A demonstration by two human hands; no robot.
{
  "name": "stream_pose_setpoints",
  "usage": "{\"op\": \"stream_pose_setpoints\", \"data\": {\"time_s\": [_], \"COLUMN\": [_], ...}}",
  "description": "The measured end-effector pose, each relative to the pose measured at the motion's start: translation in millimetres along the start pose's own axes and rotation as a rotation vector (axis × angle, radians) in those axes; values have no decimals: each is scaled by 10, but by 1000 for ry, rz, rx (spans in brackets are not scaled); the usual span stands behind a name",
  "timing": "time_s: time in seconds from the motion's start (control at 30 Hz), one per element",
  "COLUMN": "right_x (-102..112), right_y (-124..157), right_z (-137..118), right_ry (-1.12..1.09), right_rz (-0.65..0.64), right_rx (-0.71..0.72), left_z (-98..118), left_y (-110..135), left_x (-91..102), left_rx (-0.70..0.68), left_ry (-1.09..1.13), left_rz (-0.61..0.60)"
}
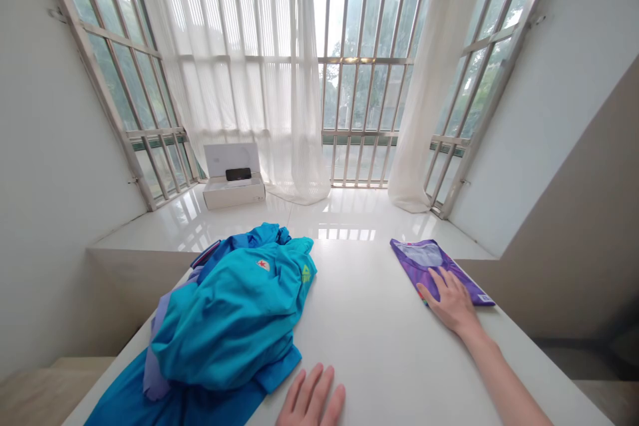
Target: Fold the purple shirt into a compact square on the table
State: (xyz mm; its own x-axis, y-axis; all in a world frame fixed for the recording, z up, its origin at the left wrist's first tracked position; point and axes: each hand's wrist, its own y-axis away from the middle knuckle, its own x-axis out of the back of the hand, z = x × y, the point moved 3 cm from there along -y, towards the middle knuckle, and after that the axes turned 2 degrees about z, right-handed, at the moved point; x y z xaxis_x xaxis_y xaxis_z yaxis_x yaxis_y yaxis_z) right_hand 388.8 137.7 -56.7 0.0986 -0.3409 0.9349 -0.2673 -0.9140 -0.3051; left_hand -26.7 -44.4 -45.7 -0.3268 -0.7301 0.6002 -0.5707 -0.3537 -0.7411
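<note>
On the right side of the white table lies a folded purple shirt point(469, 286) with a pale collar opening. My right hand point(452, 299) rests flat on it, fingers spread. At the bottom edge of the view, my left hand point(313, 399) is over the tabletop, its fingers extended and holding nothing. Just left of it is a crumpled heap of clothes. A teal shirt point(234, 319) with a small red-and-white badge and a green logo lies on top. Blue fabric point(134, 393) and a lavender garment point(156, 373) show from underneath.
Beyond the white table point(359, 319) is a glossy window ledge point(349, 213). An opened white box point(234, 194) stands on its left part, with a black device point(238, 174) on it. Sheer white curtains point(299, 113) hang before the barred windows. Walls rise on both sides.
</note>
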Motion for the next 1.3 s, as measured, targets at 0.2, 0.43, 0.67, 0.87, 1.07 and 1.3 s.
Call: {"op": "stream_pose_setpoints", "data": {"time_s": [0.2, 0.43, 0.67, 0.87, 1.07, 1.3], "right_x": [-48, 149, 549, 714, 563, 461], "right_y": [-11, 37, 260, 443, 784, 575], "right_z": [5, -94, -697, -1577, -2323, -2012], "right_ry": [-24, -143, -413, -692, -980, -1142], "right_rz": [-91, 162, 401, 327, 142, 191], "right_rx": [13, 61, 213, 541, 848, 526], "left_z": [-80, -1062, -1337, -1188, -969, -912], "left_y": [17, -144, -332, -1090, -1795, -1771], "left_x": [109, 646, 578, 630, 336, -142], "left_rx": [12, 354, 470, 397, 419, 331], "left_ry": [100, -45, 66, 253, 560, 830], "left_rz": [27, -210, -313, -180, -228, -438]}}
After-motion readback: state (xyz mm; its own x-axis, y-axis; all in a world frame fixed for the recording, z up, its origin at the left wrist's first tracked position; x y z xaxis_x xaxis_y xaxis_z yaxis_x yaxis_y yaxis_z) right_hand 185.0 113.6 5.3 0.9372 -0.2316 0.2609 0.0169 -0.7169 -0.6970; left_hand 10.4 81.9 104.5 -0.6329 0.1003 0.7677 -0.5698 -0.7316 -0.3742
